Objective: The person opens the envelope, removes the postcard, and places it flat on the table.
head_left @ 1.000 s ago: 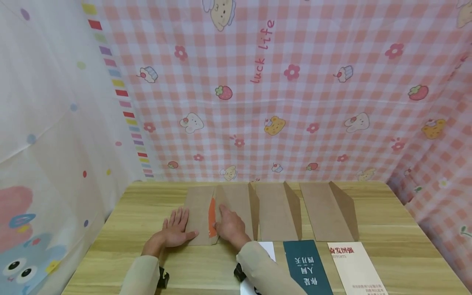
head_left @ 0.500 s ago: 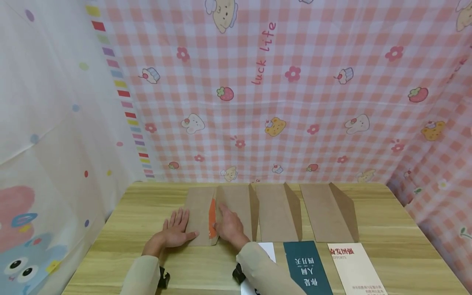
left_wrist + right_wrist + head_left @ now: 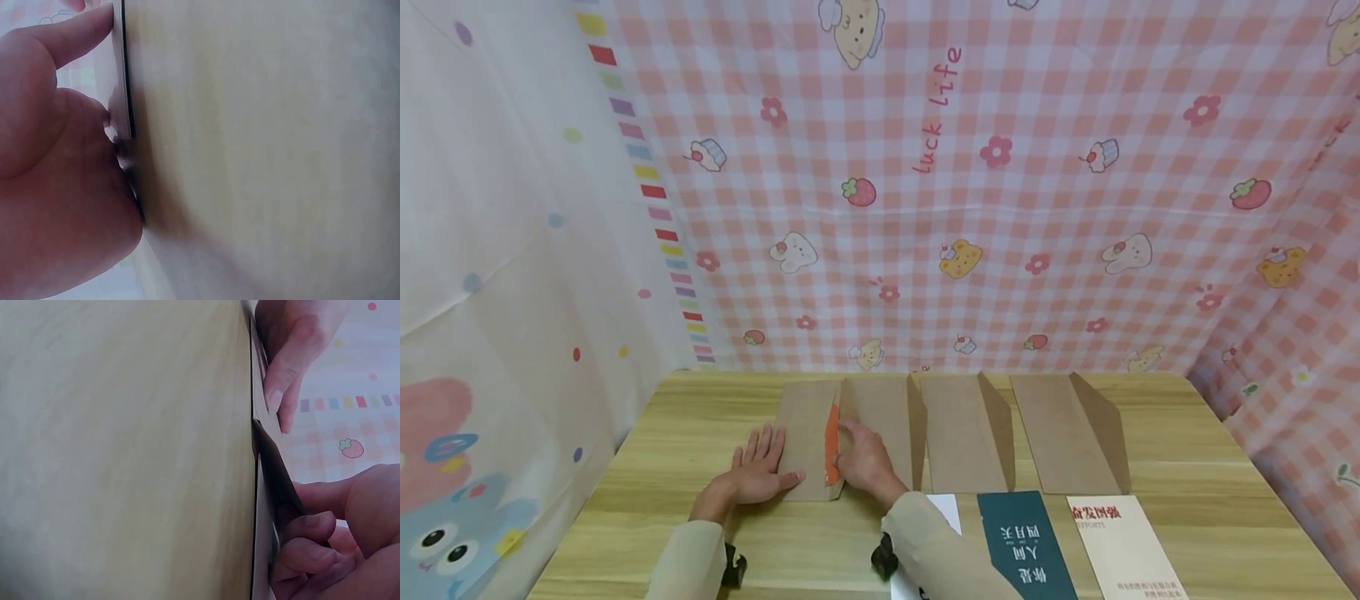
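A brown kraft envelope [image 3: 805, 433] lies at the left end of a row of similar ones. Its flap [image 3: 275, 456] is raised on the right side, and an orange strip [image 3: 831, 450] shows along the opening. My left hand [image 3: 756, 468] rests flat across the envelope's left edge, fingers spread and thumb on its lower part. At the flap, my right hand [image 3: 863, 457] pinches the edge between thumb and curled fingers, as the right wrist view shows. In the left wrist view, the left thumb [image 3: 81, 34] lies along the thin envelope.
Several more kraft envelopes [image 3: 955, 437] with raised flaps continue to the right, close together. In front of them lie a white sheet [image 3: 946, 510] partly under the right sleeve, a dark teal card [image 3: 1026, 542] and a cream card [image 3: 1123, 546]. Patterned cloth [image 3: 895, 208] hangs behind the wooden table [image 3: 655, 475].
My right index finger has drawn down and bent more on the flap of the left envelope. My left hand keeps its place.
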The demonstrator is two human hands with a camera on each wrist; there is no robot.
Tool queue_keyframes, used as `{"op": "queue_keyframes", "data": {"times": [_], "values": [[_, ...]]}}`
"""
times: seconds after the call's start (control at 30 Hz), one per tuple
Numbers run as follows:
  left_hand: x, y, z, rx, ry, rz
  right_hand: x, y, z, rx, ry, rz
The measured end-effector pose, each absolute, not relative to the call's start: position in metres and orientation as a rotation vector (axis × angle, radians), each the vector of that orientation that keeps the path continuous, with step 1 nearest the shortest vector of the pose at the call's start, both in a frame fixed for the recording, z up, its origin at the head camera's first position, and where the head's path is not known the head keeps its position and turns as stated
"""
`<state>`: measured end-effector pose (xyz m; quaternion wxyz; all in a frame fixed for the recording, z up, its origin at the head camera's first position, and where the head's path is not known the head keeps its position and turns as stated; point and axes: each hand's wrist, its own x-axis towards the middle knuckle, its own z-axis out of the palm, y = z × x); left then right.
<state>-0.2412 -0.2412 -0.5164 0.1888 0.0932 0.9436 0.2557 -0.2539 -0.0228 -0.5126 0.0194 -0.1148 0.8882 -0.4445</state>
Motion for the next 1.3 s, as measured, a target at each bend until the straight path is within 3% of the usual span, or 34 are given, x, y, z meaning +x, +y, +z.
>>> {"op": "queue_keyframes", "data": {"times": [1.3], "values": [[-0.244,-0.245,-0.523,0.277,2.657,0.759,-0.255,-0.021,-0.511,-0.304,2.550,-1.520]]}}
